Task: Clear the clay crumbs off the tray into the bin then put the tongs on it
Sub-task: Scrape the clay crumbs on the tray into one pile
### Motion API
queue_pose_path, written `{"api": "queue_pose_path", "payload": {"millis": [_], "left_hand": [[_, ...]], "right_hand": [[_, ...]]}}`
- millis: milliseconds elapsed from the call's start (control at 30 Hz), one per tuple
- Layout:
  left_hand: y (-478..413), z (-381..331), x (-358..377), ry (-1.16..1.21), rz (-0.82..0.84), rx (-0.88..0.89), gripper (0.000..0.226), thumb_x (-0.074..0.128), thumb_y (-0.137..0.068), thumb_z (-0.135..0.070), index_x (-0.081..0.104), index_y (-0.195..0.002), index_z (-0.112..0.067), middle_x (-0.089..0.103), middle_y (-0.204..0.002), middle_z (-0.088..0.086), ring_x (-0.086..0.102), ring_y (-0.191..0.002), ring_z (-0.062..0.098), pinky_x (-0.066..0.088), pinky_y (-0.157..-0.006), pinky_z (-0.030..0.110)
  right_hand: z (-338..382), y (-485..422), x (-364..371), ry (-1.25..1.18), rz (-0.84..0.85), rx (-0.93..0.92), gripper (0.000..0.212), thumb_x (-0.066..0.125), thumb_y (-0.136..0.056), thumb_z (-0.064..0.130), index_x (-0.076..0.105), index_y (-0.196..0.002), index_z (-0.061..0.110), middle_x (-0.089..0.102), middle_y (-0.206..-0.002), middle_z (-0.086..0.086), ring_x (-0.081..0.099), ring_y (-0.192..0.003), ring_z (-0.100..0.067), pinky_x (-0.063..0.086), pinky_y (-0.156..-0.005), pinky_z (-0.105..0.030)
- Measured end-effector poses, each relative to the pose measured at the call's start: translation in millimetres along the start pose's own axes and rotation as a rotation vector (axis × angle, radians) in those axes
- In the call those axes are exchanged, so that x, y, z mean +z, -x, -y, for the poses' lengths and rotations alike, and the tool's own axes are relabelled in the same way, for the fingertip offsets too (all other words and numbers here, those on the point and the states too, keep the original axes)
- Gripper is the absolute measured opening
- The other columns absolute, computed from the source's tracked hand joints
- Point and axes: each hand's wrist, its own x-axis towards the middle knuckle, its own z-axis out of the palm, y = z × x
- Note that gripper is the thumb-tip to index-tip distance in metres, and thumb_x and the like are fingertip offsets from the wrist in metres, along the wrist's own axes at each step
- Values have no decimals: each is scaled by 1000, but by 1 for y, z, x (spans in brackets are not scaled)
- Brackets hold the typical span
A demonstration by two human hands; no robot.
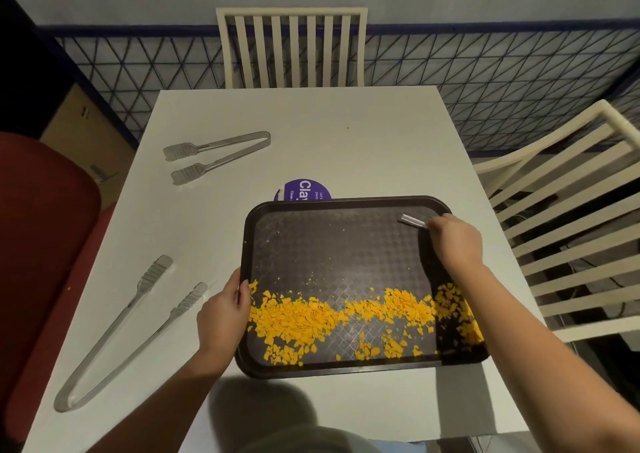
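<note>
Lying in a band across the near half of the dark tray (329,244), orange clay crumbs (301,317) reach both side rims. L hand (223,310) grips the left rim; R hand (453,241) pinches a small silvery tool (412,221) over the far-right corner. Long tongs (121,334) & short tongs (214,156) lie left of tray on the white table (346,133).

Both bare forearms reach forward from the near edge of the table (311,130). The left hand (224,308) grips the left rim of the tray (249,241), its fingers curled over the edge. The right hand (454,241) is above the tray's far right corner, knuckles up, fingers curled round a small metal tool (412,220).
</note>
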Motion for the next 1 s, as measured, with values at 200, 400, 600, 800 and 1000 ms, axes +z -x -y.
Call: {"api": "queue_pose_path", "payload": {"millis": [200,400,600,800,1000], "left_hand": [[0,-1,2,-28,-23,-26,31,44,-97,-22,58,-124,-18,71,-73,12,65,-65,34,34,-52,26],[0,-1,3,-44,-25,-19,32,43,-97,-23,57,-126,-18,71,-74,13,65,-66,36,31,-51,25],[-1,2,5,-42,-30,-11,31,43,-97,-23,57,-124,-18,69,-67,14,64,-62,37,37,-51,28],[-1,5,5,-50,-22,-2,32,42,-97,-23,56,-125,-18,68,-67,12,63,-61,35,36,-50,27],[-1,6,7,-67,-23,-1,32,40,-97,-24,56,-124,-16,68,-66,13,62,-60,36,34,-50,27]], "right_hand": [[-15,18,0,90,71,116,19,54,-88,9,72,-89,11,65,-83,-8,62,-75,-32,52,-61,-36],[-18,97,-3,-13,61,263,18,59,-83,7,74,-90,16,62,-80,-6,61,-70,-32,48,-56,-33],[-1,135,-8,-67,163,200,14,62,-84,13,74,-84,21,63,-82,-3,63,-73,-28,45,-57,-31],[-6,101,-19,-25,11,166,15,61,-86,13,74,-91,18,66,-82,-5,62,-70,-28,52,-57,-35],[-12,86,-12,120,150,129,20,53,-90,16,72,-95,16,63,-81,-2,61,-70,-25,54,-60,-36]]}}
